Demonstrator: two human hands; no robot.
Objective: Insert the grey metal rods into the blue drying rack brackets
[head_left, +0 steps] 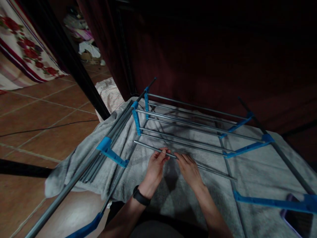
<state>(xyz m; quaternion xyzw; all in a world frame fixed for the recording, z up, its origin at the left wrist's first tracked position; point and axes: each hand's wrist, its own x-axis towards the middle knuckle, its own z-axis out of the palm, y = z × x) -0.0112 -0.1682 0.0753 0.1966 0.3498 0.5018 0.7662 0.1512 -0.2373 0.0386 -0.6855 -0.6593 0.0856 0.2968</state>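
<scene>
Both hands meet near the middle of a thin grey metal rod (215, 171), which lies slantwise above the blanket. My left hand (156, 162), with a black band on its wrist, pinches the rod between thumb and fingers. Close beside it, my right hand (188, 168) has its fingers closed over the same rod, knuckles up. Around them stands a rack frame of grey tubes with blue plastic brackets (112, 154). Several crossbars (188, 141) span between the far brackets. The held rod's left end is free of the left bracket; its right end reaches close to the right-side tube.
Several loose rods (119, 129) lie bundled along the left side on a grey blanket (153, 191). A phone (298, 216) rests under the right bracket (272, 202). Black posts (71, 69) and a dark red curtain (198, 69) border the area. A cable (49, 127) crosses the tiled floor.
</scene>
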